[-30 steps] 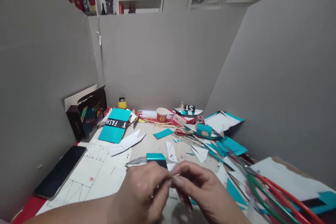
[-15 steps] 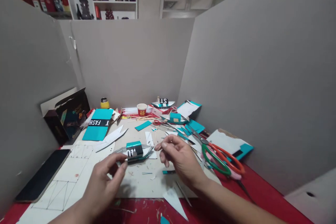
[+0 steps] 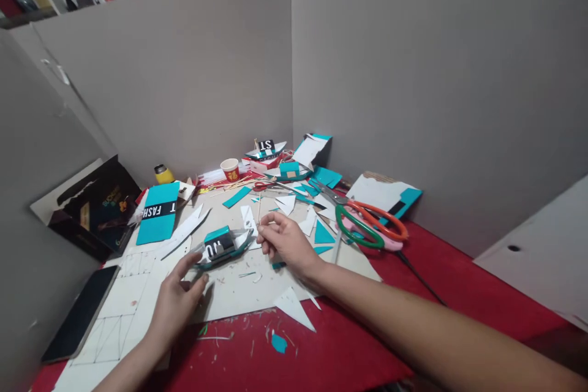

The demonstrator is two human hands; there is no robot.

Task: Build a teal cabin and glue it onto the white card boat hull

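Below the cup (image 3: 230, 171), boat (image 3: 220, 246) sits upright, probably for easy reach | left hand (image 3: 175, 295), lower left of cup: fingers apart, nothing held | right hand (image 3: 289, 246), lower right: fingertips nearly together, grip I cannot tell.

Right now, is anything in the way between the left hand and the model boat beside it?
Nothing visible. The left hand is open at one end of the black-and-teal model boat, with nothing seen between hand and boat; whether a fingertip touches it, I can't tell.
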